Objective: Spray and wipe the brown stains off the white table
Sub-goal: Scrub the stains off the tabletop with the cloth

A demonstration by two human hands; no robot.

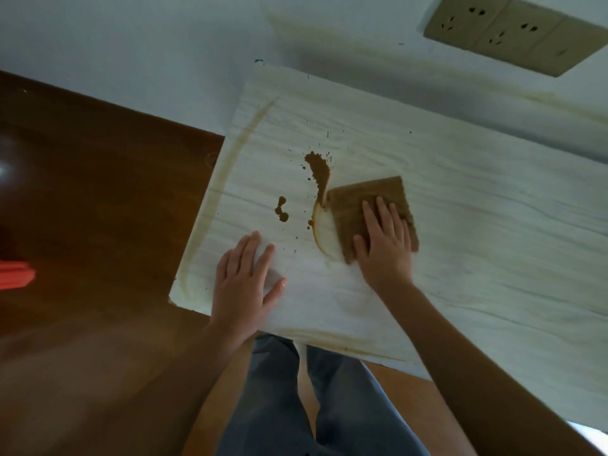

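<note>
A person's right hand (386,245) lies flat on a brown-soaked cloth (368,195) on the white surface (477,225). Its fingers (383,213) are straight and pressed down on the cloth, curled round nothing. The left hand (245,284) rests palm down on the surface near its front left corner, fingers straight and slightly spread, holding nothing. The largest stain (319,169) sits just beyond the cloth's far left corner and runs down to touch it. A smaller blob (282,210) lies to the left, farther out than the left hand, with fine specks scattered around. A curved tan smear (317,232) borders the cloth's left edge. A faint streak (230,153) follows the surface's left rim. A dark wooden top (82,192) adjoins on the left, and a socket (513,31) is set in the wall behind.
</note>
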